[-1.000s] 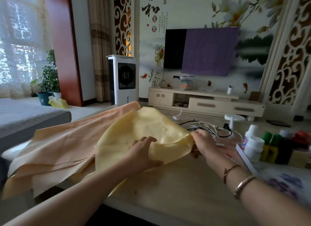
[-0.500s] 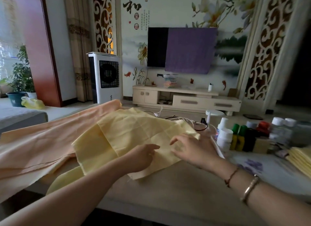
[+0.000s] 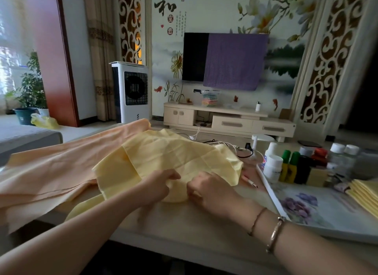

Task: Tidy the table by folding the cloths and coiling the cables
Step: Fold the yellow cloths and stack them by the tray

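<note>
both hands, left hand [image 3: 158, 185] and right hand [image 3: 206, 189], pinch the near edge of the yellow cloth [image 3: 173, 158] on the counter [image 3: 184, 219], likely to start a fold; cables [image 3: 235, 148] lie just behind the cloth

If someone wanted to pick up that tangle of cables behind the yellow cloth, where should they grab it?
Probably at the black loop lying exposed past the yellow cloth, coming from above on the right. The rest of the cables is half hidden by the cloth's far edge, and bottles crowd the right side.
</note>
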